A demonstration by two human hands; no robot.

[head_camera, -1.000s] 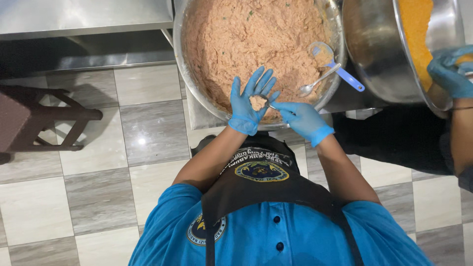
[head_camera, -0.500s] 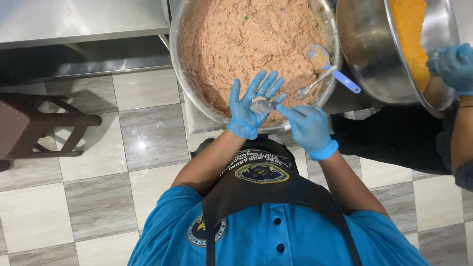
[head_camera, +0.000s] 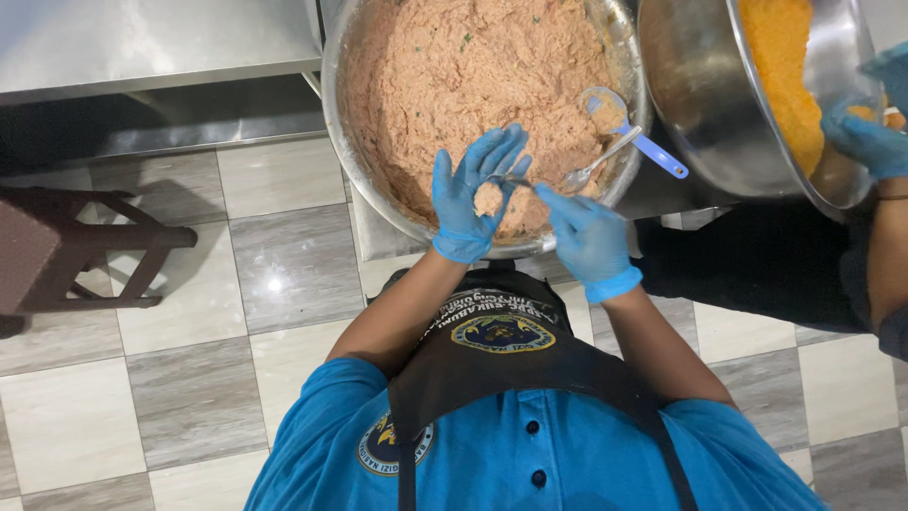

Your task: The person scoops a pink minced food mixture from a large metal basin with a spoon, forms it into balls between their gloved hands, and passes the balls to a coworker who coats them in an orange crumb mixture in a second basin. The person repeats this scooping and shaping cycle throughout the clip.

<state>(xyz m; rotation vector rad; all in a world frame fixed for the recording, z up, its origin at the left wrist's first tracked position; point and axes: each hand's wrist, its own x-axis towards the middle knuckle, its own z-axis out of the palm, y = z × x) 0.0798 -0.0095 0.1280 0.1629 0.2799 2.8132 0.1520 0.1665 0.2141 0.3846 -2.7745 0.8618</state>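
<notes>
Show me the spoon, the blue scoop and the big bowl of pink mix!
spoon [head_camera: 591, 168], head view, on its metal handle.
blue scoop [head_camera: 662, 156], head view, on its blue handle.
big bowl [head_camera: 333, 142], head view, on its steel rim.

One head camera, looking straight down

You see from above your own chest and apron [head_camera: 501, 369], close in, facing the big steel bowl [head_camera: 378, 180] at the top edge and tiled floor [head_camera: 189, 378] on one side.

Open room is left over the pink mixture at the far side of the big bowl [head_camera: 340, 142]. The right is closed off by a tilted bowl [head_camera: 705, 104] and a co-worker's gloved hand [head_camera: 865, 137]; a scoop [head_camera: 615, 118] lies between.
</notes>
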